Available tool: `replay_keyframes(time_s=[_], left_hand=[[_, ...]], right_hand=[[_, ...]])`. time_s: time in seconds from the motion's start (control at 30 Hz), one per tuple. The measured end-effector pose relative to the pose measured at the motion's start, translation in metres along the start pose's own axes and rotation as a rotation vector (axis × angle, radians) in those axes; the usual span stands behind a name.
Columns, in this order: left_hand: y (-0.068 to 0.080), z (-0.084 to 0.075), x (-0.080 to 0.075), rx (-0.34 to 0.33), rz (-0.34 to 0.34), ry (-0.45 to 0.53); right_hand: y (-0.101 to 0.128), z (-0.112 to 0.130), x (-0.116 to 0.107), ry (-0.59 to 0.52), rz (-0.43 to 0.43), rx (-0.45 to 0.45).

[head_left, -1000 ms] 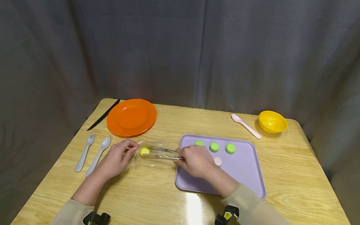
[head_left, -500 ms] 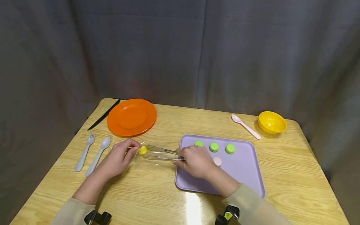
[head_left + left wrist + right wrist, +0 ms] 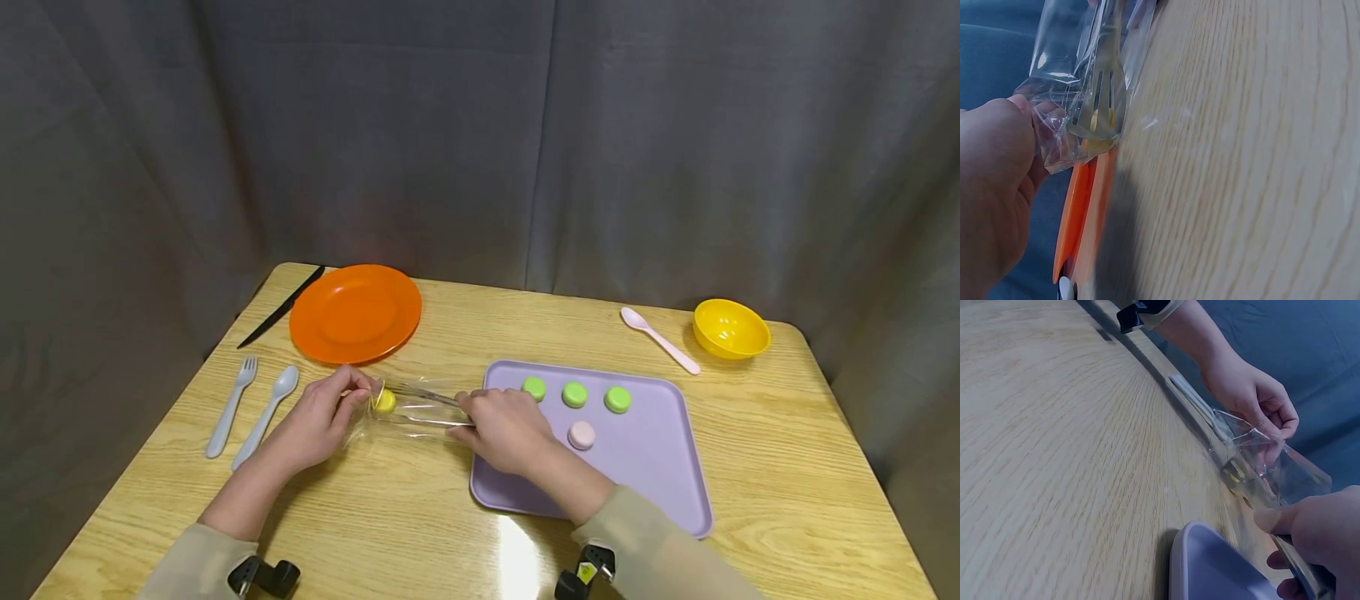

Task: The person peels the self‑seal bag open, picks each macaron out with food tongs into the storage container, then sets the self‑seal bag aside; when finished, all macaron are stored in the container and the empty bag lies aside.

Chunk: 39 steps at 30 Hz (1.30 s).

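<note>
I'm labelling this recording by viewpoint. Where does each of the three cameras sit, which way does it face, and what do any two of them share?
Head: worn on the head, looking forward and down at the table; both forearms, left hand and right hand show.
Left wrist: on the left wrist, looking low along the table at the clear bag; the left hand shows at the left edge.
Right wrist: on the right wrist, looking low across the table toward the left hand; right thumb and fingers show.
Shared: all three see the clear bag and tongs.

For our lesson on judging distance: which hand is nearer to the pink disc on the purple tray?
The right hand. It rests at the tray's left edge, just left of the pink disc. The left hand is farther left, off the tray, pinching the clear bag.
</note>
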<state>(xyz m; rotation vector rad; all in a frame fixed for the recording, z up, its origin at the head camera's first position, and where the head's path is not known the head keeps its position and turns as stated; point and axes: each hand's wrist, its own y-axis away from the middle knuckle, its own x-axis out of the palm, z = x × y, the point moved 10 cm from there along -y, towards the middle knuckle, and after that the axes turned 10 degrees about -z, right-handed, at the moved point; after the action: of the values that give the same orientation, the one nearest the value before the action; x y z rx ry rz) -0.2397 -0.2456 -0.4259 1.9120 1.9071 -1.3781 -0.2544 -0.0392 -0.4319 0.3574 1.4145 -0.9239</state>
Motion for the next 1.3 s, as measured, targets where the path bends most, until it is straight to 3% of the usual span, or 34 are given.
replay_keyframes(time_s=[0.53, 0.87, 1.3], left_hand=[[0.001, 0.004, -0.005, -0.031, 0.018, -0.07], [0.002, 0.004, -0.005, -0.02, 0.017, -0.076], [0.002, 0.005, -0.005, -0.024, 0.033, -0.098]], right_hand=[[0.011, -0.012, -0.011, -0.078, -0.001, -0.013], [0.033, -0.027, -0.033, -0.077, -0.028, -0.025], [0.077, -0.066, -0.082, -0.085, -0.112, 0.021]])
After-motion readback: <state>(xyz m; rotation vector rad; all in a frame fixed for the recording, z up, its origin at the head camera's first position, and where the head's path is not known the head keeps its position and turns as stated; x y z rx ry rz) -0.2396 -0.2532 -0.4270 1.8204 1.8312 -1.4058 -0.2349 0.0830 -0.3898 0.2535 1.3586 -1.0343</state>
